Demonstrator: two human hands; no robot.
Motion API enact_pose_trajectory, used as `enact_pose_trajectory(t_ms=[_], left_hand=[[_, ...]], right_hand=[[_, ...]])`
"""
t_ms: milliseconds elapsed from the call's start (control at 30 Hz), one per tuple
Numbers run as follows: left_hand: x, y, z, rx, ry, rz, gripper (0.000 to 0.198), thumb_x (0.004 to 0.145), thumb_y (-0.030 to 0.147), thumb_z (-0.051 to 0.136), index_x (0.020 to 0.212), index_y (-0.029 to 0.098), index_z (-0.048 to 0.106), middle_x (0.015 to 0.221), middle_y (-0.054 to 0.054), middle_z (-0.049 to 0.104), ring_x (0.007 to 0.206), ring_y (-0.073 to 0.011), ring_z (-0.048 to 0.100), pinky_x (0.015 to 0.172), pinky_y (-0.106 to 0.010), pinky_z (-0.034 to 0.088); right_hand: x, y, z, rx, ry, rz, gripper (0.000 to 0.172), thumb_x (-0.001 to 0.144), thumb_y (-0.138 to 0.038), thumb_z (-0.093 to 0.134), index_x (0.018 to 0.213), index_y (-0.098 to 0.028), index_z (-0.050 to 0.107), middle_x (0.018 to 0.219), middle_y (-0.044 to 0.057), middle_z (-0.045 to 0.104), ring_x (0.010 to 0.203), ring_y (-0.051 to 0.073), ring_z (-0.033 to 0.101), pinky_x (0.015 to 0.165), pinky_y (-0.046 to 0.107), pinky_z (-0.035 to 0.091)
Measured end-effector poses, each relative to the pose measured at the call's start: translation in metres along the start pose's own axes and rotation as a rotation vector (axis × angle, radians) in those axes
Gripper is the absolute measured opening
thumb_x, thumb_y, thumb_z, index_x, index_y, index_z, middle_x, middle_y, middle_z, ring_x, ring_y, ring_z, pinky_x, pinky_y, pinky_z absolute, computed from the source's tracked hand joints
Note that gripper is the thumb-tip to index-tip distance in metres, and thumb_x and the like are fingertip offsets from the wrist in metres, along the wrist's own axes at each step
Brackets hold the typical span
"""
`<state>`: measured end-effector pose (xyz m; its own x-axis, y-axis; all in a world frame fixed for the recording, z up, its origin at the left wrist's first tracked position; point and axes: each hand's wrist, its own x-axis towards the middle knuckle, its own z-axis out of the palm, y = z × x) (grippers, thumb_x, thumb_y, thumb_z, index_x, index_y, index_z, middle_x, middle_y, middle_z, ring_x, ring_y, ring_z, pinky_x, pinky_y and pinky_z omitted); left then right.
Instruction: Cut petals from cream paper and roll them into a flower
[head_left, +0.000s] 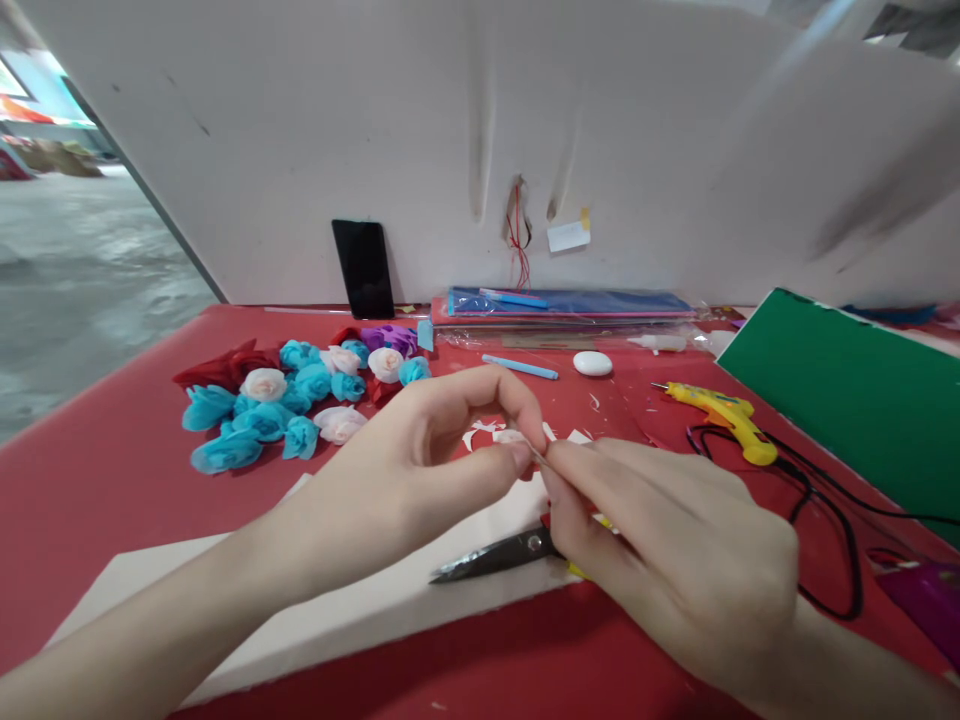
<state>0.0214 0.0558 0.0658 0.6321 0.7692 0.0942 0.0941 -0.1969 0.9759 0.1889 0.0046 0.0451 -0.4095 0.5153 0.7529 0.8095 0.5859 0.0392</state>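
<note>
My left hand (420, 470) comes in from the lower left, its thumb and index fingertip pinched together. The fingertips of my right hand (682, 530) meet them from the right. Between both pinches is a small, thin, pale strip (537, 456), mostly covered by the fingers; its material is unclear. Below the hands, scissors (495, 556) with dark blades lie on a white sheet (360, 615), their yellow-and-red handles partly behind my right hand. White paper scraps (480, 432) lie just beyond the fingertips. To the left is a cluster of blue, pale pink, red and purple fabric-like flowers (300, 385).
On the red tabletop (112, 480), a yellow glue gun (720, 415) with a black cord (855, 560) lies right, beside a green board (840, 390). A phone (364, 270) leans on the white back wall. Nearby are plastic-wrapped sheets (600, 303), a blue stick (520, 367) and a white oval object (592, 363).
</note>
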Motion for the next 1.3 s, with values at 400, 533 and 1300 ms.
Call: enact_pose_trajectory(t_ms=[400, 533, 1300], left_hand=[[-0.001, 0.001, -0.001, -0.014, -0.087, 0.176, 0.011, 0.082, 0.01, 0.05, 0.078, 0.019, 0.054, 0.074, 0.003, 0.056, 0.073, -0.0103, 0.055, 0.066, -0.02, 0.046], [-0.002, 0.002, -0.002, 0.056, -0.07, 0.207, 0.009, 0.081, 0.01, 0.051, 0.079, 0.018, 0.054, 0.075, 0.002, 0.056, 0.074, -0.0106, 0.054, 0.069, -0.022, 0.045], [-0.005, 0.0, 0.002, 0.239, 0.096, 0.146, 0.009, 0.08, 0.027, 0.056, 0.075, 0.021, 0.052, 0.075, 0.003, 0.057, 0.074, -0.0124, 0.055, 0.063, -0.021, 0.046]], right_hand=[[0.012, -0.003, -0.014, 0.417, -0.217, 0.307, 0.025, 0.078, -0.009, 0.05, 0.054, -0.017, 0.052, 0.046, -0.006, 0.053, 0.04, 0.004, 0.049, 0.04, 0.014, 0.036], [0.009, -0.001, -0.014, 0.704, -0.302, 0.457, 0.023, 0.08, -0.01, 0.048, 0.061, -0.018, 0.058, 0.048, -0.006, 0.058, 0.038, 0.005, 0.052, 0.039, 0.014, 0.04], [0.004, -0.001, -0.004, 0.38, -0.128, 0.205, 0.021, 0.083, -0.01, 0.047, 0.066, -0.014, 0.059, 0.058, -0.001, 0.06, 0.05, 0.008, 0.054, 0.048, 0.021, 0.039]])
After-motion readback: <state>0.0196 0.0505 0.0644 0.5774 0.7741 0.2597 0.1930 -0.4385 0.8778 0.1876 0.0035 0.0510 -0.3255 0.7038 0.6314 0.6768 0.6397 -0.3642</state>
